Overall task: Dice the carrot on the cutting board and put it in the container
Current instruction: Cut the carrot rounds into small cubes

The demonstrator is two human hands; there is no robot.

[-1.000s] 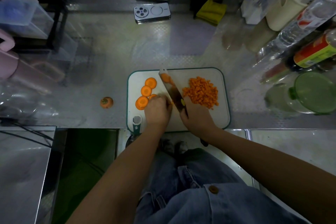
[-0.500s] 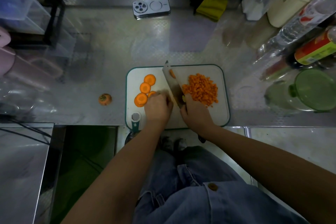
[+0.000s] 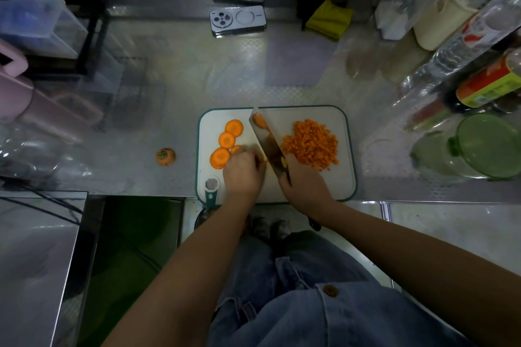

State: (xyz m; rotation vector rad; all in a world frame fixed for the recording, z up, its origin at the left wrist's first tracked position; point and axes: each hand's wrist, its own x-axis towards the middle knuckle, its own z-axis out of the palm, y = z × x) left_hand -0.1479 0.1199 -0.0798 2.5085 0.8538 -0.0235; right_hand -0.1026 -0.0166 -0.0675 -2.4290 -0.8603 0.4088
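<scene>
- I see the right hand gripping the handle of the knife. The blade slants across the cutting board.
- The left hand has curled fingers holding down a carrot piece just beside the blade. The hand hides most of it.
- A thin carrot bit sticks to the blade near its tip.
- Three round carrot slices lie on the left part of the board.
- A pile of diced carrot sits on the right part of the board.
- The container with a green lid stands on the surface, to the right of the board and apart from it.
- A carrot end lies on the surface left of the board.
- A phone and a yellow cloth lie at the far edge.
</scene>
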